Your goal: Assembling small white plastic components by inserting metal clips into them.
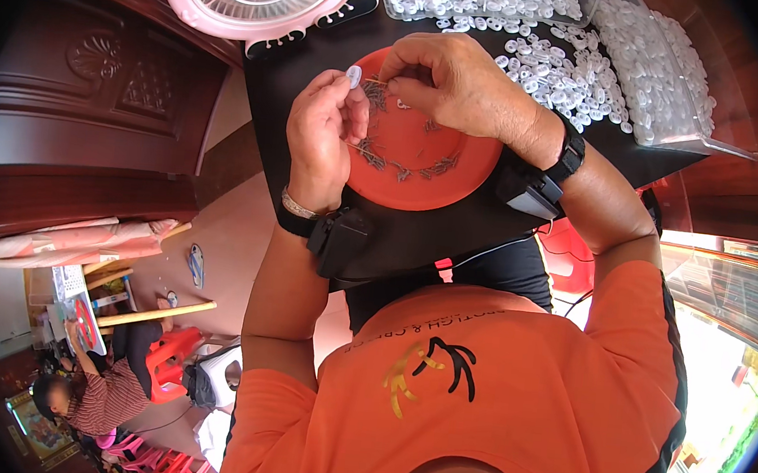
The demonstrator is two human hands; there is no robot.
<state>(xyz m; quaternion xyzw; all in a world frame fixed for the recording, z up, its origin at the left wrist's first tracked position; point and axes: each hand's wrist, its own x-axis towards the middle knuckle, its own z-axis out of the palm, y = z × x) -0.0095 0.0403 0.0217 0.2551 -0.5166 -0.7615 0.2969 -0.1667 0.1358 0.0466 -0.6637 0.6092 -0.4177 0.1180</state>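
Observation:
My left hand is closed over the left rim of a round red plate. Between its thumb and fingertips is a small white oval plastic piece. My right hand reaches over the plate's far side with thumb and forefinger pinched together, just right of the white piece. Whatever is in that pinch is too small to make out. Small grey metal pins lie in little heaps around the plate's inside, some hidden beneath my hands. Each wrist wears a black band with a boxy device.
Loose white oval pieces spread over the black table beyond my right hand. Two clear bins full of them stand at the back. A pink fan is at the far left. Another person sits at lower left.

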